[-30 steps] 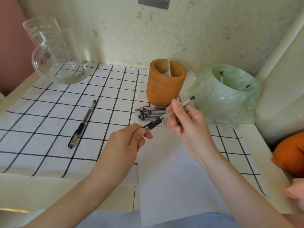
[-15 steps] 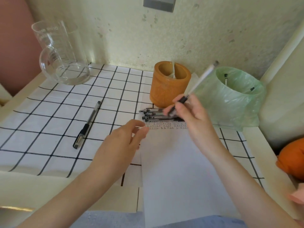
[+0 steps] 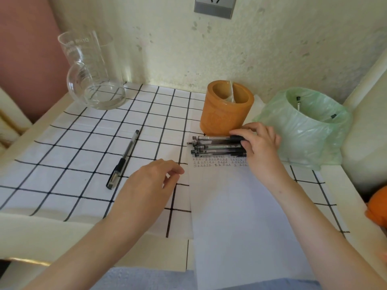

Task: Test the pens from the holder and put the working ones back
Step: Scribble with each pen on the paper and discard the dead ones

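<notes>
Pens, a little bundle of clear-barrelled ones with black grips (image 3: pixel 217 145), are lying side by side at the top edge of the white sheet of paper (image 3: pixel 240 216), right in front of the round orange-brown pen holder (image 3: pixel 226 109). Their long axes all run left to right across the table, tips toward the left, grip ends toward the right.

That's the bit that matters for the next move, I reckon. The right hand (image 3: pixel 260 143) is already at the grip end of the pile, fingers curled down onto the topmost pen, so it's touching it, but I honestly can't tell if it has properly pinched one or is just resting there. The left hand (image 3: pixel 150 185) hovers open and loose over the black-and-white checked cloth (image 3: pixel 83 143), holding nothing, near the paper's left edge and clearly farther from the pile than the right.

One more black-capped pen (image 3: pixel 123 160) sits on its own out on the cloth, angled diagonally, well apart from the rest. The holder looks empty of pens from here, and a green plastic-lined bin (image 3: pixel 303 130) stands just right of the hand.

Scribble rows are on the paper just below the pile.
</notes>
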A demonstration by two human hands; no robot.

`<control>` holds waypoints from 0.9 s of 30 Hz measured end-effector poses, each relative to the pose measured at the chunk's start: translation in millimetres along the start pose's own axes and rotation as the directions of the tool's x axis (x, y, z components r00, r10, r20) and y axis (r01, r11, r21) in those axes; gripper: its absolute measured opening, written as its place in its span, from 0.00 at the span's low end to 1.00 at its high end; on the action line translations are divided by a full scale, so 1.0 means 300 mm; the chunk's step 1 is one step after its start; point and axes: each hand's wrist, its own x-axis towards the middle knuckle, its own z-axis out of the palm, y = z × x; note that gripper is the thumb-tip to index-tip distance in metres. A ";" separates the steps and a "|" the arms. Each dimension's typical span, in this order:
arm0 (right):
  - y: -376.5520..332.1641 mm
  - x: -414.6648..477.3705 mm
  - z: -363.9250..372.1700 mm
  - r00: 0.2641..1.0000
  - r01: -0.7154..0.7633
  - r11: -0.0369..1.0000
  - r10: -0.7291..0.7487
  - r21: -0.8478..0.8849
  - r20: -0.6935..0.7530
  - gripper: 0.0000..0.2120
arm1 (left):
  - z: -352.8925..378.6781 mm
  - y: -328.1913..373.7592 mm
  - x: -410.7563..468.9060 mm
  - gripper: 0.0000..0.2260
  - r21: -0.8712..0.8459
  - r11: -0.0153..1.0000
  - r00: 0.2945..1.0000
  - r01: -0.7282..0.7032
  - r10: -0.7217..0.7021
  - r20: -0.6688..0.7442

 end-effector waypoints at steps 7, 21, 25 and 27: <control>-0.018 -0.015 -0.012 0.988 -0.005 0.998 0.014 0.062 -0.153 0.16 | -0.021 -0.041 0.008 0.07 0.103 0.994 0.992 -0.024 0.036 -0.120; -0.056 -0.042 -0.046 0.993 0.067 0.975 -0.044 0.213 -0.114 0.08 | -0.030 -0.117 0.013 0.22 0.407 0.907 0.991 0.107 -0.066 -0.113; -0.058 -0.049 -0.048 0.992 0.091 0.966 -0.067 0.242 -0.105 0.08 | -0.029 -0.128 0.037 0.20 0.405 0.907 0.990 0.113 -0.071 -0.118; -0.055 -0.051 -0.049 0.991 0.105 0.966 -0.082 0.235 -0.103 0.08 | -0.035 -0.130 0.045 0.19 0.434 0.889 0.987 0.148 -0.104 -0.123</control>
